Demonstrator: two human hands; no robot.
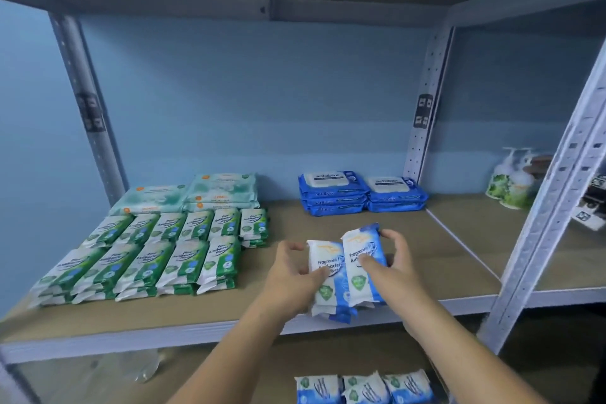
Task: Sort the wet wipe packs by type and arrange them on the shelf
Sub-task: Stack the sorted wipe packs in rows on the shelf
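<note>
Placing step: L hand (294,276) & R hand (392,267) each grip blue fragrance-free packs (363,261) side by side at shelf (196,331) front, btw green pine rows (157,256) & antabax stacks (360,195); next prob. needs squaring them flat, edges aligned.

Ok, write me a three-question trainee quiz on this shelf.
1. True or false: the green packs lie left of the left hand.
2. What do the left hand and right hand grip? A) bottles B) blue-and-white packs C) cloths
3. Fill in: the dark blue packs form ___ stacks at the back.
Key: 1 true; 2 B; 3 two.
</note>
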